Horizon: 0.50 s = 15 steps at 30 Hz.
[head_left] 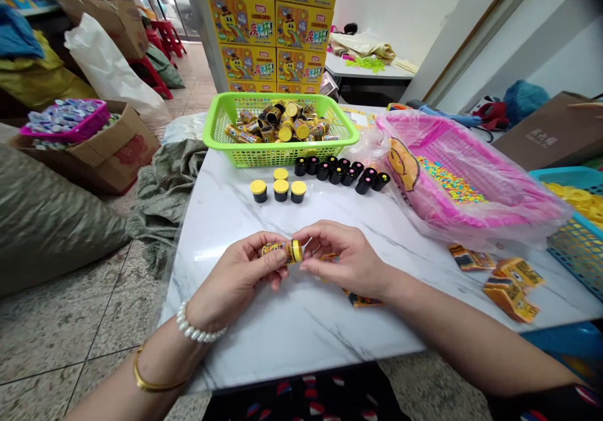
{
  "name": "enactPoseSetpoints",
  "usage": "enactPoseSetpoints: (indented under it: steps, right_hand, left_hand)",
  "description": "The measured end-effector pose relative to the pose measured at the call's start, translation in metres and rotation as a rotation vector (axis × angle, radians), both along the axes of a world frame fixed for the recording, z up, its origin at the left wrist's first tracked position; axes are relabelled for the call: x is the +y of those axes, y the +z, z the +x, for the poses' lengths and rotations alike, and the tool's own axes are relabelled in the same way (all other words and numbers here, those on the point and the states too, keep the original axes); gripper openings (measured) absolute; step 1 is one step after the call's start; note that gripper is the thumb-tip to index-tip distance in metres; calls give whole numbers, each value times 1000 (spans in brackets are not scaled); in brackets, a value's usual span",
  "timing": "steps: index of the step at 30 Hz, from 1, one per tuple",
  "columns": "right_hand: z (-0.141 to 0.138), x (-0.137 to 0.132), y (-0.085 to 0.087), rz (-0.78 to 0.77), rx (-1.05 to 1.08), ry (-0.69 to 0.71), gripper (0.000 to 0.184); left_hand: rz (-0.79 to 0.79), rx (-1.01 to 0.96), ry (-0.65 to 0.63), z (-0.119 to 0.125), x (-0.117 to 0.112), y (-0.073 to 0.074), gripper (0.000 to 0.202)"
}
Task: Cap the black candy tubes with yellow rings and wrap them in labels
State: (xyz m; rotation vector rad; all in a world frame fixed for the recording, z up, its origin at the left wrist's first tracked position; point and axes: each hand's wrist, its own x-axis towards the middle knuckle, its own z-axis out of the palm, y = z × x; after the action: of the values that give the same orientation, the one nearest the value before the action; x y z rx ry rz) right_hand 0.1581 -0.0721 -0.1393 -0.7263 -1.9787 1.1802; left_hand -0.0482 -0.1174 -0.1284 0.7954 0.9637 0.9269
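My left hand grips a small labelled tube with a yellow cap, and the fingertips of my right hand press against its capped end. Strips of printed yellow wrapper lie under my right hand. Beyond my hands stand several yellow-capped black tubes and a cluster of uncapped black tubes. A green plastic basket holds many labelled tubes. To the right, a pink basket in a clear bag holds colourful candy beads. More printed wrappers lie on the white marble table.
A blue basket of yellow caps sits at the right table edge. Stacked yellow cartons stand behind the table. On the floor to the left are a cardboard box, grey sacking and a bulging sack.
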Motion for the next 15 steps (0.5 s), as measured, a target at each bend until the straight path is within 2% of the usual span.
enactPoseSetpoints:
  steps: [4, 8, 12, 15]
  right_hand:
    - [-4, -7, -4, 341, 15, -81, 28]
    - [-6, -14, -8, 563, -24, -168, 29]
    - [-2, -17, -16, 767, -109, -115, 36]
    - [-1, -17, -19, 844, -129, -25, 40]
  left_hand:
    - [78, 78, 16, 1, -2, -1, 25]
    - [136, 144, 52, 1, -4, -1, 28]
    - [116, 190, -18, 0, -3, 2, 25]
    - [89, 220, -57, 0, -3, 2, 29]
